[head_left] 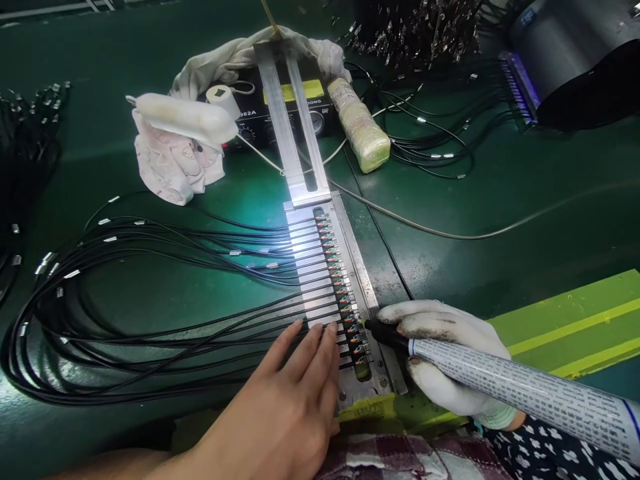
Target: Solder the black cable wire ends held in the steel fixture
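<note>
A metal fixture (320, 287) lies on the bench, holding a row of black cables (265, 307) whose stripped ends, with small coloured wires, stick out over its slot. My bare left hand (295, 387) rests flat on the lower cables, fingers stretched out and fingertips near the fixture's slot. In a white glove with dark smudges, my right hand (450, 333) is closed around a marker pen (480, 373) with a black nose and a white printed barrel. The pen's tip is at the right side of the cable ends, near my left fingertips; whether it touches them I cannot tell.
Behind the fixture stands a black control box (255, 110) with cloth draped around it. A tape-wrapped block (360, 127) and a white bottle-shaped piece (183, 117) flank it. More cable bundles (415, 33) lie at the back. A yellow-green strip (575, 327) runs along the right front.
</note>
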{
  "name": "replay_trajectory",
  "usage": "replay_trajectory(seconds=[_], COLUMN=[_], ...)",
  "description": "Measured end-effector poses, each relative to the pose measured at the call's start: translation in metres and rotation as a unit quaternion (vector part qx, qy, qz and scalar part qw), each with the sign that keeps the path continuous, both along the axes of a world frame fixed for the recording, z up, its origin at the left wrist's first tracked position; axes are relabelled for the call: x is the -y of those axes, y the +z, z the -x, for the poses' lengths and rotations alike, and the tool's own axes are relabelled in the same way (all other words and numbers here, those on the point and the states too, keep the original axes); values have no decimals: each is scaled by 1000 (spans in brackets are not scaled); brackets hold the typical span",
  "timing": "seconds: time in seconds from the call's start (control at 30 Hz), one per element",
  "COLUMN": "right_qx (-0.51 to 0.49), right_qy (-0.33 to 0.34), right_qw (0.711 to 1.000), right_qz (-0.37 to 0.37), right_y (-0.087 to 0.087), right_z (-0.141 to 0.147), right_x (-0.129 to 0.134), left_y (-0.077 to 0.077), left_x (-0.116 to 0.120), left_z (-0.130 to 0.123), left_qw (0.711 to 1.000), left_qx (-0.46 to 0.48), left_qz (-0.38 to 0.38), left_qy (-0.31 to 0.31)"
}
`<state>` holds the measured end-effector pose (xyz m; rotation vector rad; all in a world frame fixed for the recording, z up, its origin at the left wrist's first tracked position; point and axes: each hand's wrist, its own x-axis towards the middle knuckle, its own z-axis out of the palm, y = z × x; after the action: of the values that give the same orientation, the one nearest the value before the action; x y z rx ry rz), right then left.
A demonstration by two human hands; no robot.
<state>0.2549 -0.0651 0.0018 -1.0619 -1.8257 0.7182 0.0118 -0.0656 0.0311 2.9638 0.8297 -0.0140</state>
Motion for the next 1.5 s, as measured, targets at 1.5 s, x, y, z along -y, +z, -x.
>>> replay_trajectory(seconds=[1.5], right_qx=[35], right_qy=[9], right_qw=[999], right_qz=[-34], right_y=[-2], right_z=[-1], right_x=[13], left_y=[-4], left_x=[11], left_z=[0], left_qw=[999], left_qx=[29], left_qz=[-10], left_qy=[-18])
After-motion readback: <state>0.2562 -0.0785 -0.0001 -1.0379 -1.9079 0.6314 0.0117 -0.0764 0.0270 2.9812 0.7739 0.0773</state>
